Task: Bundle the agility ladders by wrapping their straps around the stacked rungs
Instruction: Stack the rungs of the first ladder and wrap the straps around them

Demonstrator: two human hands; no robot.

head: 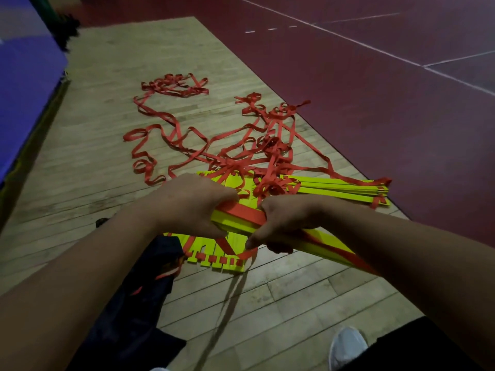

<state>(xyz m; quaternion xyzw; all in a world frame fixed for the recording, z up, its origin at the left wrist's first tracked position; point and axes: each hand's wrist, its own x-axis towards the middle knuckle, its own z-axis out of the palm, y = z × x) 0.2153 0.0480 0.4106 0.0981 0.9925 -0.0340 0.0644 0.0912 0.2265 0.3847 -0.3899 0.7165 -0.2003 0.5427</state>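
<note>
Status: wrapping has begun and is not finished. The pale wooden plank floor (107, 129), matt and seamed, borders a smooth dark red court surface (375, 103) on the right and a blue padded mat (24, 89) on the left. Across the planks lies a tangle of loose red webbing straps (187, 145), flat, limp and looped over itself. Most of the strap length is still unwrapped.

A crumpled dark fabric bag (144, 290) lies under the person's left forearm. A second stack of flat yellow plastic rungs (334, 188) rests on the floor to the right with straps trailing from it; it appears unbound. A fanned set of notched yellow rungs (214, 253), with strap threaded through its ends, lies directly below the hands.

The held stack of yellow rungs (235, 226), thin, rigid and straight-edged, sits above the floor between both hands. The left hand (192, 204) curls its fingers round the stack. The right hand (284, 223) clasps the stack beside it, thumb underneath. Between the hands a flat red strap band (246, 214) crosses the top of the stack, so at least one turn appears laid. Still to do: further turns, securing the end, and the other rungs.
</note>
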